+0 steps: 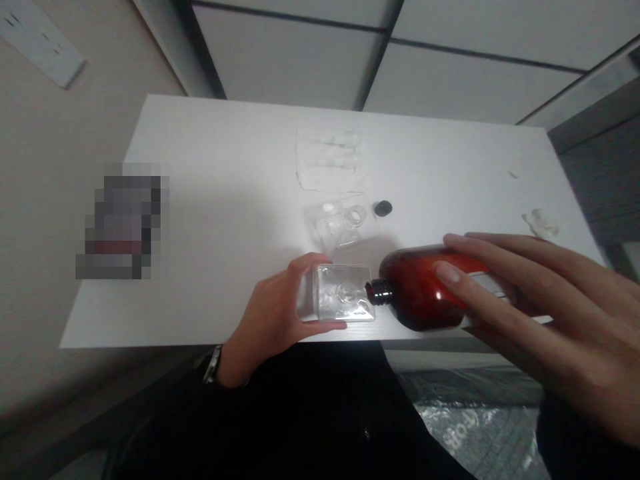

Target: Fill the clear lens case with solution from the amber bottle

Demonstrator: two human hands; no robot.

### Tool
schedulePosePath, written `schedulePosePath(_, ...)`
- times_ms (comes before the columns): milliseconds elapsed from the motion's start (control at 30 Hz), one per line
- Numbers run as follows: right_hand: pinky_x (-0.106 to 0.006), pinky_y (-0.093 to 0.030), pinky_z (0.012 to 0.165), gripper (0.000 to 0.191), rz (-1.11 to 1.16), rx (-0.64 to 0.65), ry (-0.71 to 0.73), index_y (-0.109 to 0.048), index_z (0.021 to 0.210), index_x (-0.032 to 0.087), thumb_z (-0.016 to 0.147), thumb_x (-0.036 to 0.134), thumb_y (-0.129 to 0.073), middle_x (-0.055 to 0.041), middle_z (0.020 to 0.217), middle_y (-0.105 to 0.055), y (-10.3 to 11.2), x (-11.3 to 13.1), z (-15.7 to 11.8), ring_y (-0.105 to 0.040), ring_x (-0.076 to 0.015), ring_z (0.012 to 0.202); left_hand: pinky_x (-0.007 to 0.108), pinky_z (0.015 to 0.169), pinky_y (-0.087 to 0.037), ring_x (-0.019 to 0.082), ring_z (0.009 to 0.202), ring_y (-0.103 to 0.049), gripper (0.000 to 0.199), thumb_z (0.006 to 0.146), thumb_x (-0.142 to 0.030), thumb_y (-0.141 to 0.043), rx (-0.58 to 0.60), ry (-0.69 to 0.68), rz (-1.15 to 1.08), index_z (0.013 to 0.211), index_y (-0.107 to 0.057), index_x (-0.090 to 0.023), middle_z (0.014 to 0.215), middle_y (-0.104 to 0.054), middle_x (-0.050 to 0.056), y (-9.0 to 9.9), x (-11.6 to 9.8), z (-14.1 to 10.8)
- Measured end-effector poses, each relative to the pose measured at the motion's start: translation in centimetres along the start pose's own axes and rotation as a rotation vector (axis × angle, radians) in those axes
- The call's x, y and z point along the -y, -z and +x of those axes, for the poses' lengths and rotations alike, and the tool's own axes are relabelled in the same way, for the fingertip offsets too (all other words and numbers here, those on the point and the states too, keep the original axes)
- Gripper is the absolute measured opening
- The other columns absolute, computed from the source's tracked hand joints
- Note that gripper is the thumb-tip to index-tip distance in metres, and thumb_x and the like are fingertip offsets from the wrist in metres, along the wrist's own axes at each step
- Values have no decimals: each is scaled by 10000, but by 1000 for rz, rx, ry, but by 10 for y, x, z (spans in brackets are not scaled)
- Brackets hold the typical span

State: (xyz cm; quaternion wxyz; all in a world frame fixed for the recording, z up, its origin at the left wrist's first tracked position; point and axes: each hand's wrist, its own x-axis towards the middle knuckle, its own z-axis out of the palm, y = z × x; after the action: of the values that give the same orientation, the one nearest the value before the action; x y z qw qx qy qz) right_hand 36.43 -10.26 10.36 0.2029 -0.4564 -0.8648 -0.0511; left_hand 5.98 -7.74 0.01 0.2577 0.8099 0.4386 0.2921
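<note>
Amber plastic bottle (420, 290) lies sideways under the spread right hand (540, 293), its black threaded neck (379, 292) almost touching a clear square glass bottle (336, 293) clamped in the left hand (273, 313). Hands are apart, each steadying its bottle so the necks line up, just over the front edge of the white table (225, 200).

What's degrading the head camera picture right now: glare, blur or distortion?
Head view: soft, even light; bright glare streaks on the round amber bottle; the clear square bottle looks hazy with reflections; the white tabletop bows from wide-angle distortion; a pixelated patch hides something at left.
</note>
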Motion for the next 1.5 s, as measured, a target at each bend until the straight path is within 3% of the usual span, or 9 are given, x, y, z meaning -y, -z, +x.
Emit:
schedulePosePath(133,-519,-631,960,693,-125,32,162,-318,1743,353,1099,216,-537,-119,1517,-704,-3,-6,0,-740,-387,1281,378,867,-679,310,1119,-820,969,719,-493,-1011,22,20,-1,1477,-438,-301,1354,-767,80,1,0,1)
schedulePosePath(333,-457,-672,912,795,-12,-81,113,-396,1718,228,1016,367,-741,-176,1410,-758,-20,-4,-3,-778,-364,1196,402,848,-681,332,1111,-820,916,727,-511,-996,51,85,46,1457,-484,-304,1339,-773,75,3,1,-2)
schedulePosePath(533,-442,-700,954,867,180,-298,-152,-487,1645,253,897,462,-874,-150,1361,-777,-55,-7,-29,-802,-333,1152,506,960,-670,357,1158,-793,815,808,-563,-907,69,254,122,1467,-515,-287,1393,-732,105,25,6,-14)
schedulePosePath(700,-547,-675,1017,870,312,-464,-454,-594,1541,229,793,516,-936,-168,1398,-738,-87,-13,-55,-759,-377,1232,543,1116,-604,342,1335,-700,704,875,-493,-830,9,223,147,1449,-504,-248,1474,-650,133,46,17,-13)
schedulePosePath(900,-585,-656,1035,886,490,-586,-557,-594,1534,238,759,457,-961,-173,1446,-693,-111,-18,-64,-728,-369,1273,574,1163,-559,353,1368,-673,645,896,-419,-801,38,229,254,1439,-526,-205,1455,-655,158,64,21,11)
schedulePosePath(1133,-591,-648,1046,893,558,-628,-635,-596,1526,245,741,443,-972,-177,1468,-669,-121,-19,-70,-708,-370,1299,566,1244,-496,346,1449,-618,661,922,-394,-780,62,130,278,1489,-519,-178,1533,-608,189,63,26,45)
schedulePosePath(1267,-591,-652,1040,898,555,-641,-660,-592,1528,242,740,453,-970,-173,1456,-672,-123,-18,-73,-706,-378,1302,590,1287,-439,358,1499,-559,768,877,-440,-856,60,79,252,1508,-502,-185,1559,-580,197,58,24,59)
schedulePosePath(1500,-614,-657,1023,887,449,-654,-624,-587,1541,255,760,448,-960,-160,1408,-691,-120,-18,-75,-721,-382,1254,575,1205,-500,350,1383,-635,955,765,-480,-967,-28,85,155,1529,-459,-215,1514,-625,186,36,19,74)
